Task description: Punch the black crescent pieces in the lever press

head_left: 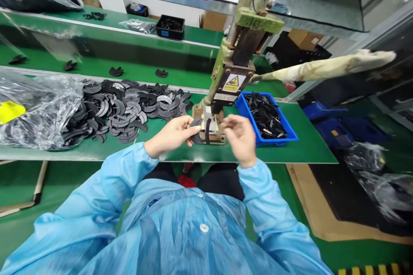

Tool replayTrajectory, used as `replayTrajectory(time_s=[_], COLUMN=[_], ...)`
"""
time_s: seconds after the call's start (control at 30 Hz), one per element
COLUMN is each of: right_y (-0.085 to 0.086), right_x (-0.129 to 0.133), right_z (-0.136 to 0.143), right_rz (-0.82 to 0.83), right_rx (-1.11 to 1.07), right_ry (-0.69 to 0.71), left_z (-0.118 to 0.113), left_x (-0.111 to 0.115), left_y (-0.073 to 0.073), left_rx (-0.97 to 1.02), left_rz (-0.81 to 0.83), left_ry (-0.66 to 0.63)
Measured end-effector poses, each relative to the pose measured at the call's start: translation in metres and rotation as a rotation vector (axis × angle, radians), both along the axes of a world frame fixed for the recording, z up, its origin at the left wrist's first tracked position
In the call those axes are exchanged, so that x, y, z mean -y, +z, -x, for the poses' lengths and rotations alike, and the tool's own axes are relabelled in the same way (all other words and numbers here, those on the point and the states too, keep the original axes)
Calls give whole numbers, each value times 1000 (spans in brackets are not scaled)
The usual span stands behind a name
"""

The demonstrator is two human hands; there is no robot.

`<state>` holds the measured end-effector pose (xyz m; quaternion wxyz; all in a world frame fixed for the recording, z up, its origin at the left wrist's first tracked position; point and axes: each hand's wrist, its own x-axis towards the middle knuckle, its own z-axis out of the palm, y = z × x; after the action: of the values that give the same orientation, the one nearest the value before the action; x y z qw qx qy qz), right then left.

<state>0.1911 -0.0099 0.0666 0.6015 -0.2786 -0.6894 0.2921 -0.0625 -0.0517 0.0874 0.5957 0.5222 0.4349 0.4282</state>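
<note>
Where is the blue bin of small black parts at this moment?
In the head view, the blue bin sits on the green bench, right of the press and just to the right of the person's right hand.

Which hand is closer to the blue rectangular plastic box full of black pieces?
Right. The right hand is just left of the blue rectangular plastic box; the left hand is farther away, at the left side of the green metal press, holding a curved dark-grey piece.
</note>
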Motion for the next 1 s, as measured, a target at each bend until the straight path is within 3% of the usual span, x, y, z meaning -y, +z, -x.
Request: replayTrajectory(time_s=[0.07,0.17,0.33,0.5,0.7,0.77,0.87,0.93,1.0], right_y=[-31,-50,-50,-56,-48,-44,-42,-42,-43], right_x=[21,44,59,65,59,57,56,56,57], right_z=[20,40,43,39,22,15,9,8,8], right_rz=[78,137,175,147,48,-1,-74,-117,-152], right_rx=[47,32,23,96,283,327,366,380,382], right_ry=[70,62,-17,-60,-31,-13,2,3,-4], left_z=[-4,-12,-21,-23,-15,-13,-14,-17,-21], left_x=[12,24,31,24,16,19,28,34,35], left_y=[7,10,6,-1,-15,-15,-11,-7,-7], left_rx=[9,9,14,50,-78,-138,-316,-428,-450], left_rz=[-5,1,26,101,90,8,-270,-429,-448], left_ry=[-6,-21,-60,-147,-101,-27,132,109,33])
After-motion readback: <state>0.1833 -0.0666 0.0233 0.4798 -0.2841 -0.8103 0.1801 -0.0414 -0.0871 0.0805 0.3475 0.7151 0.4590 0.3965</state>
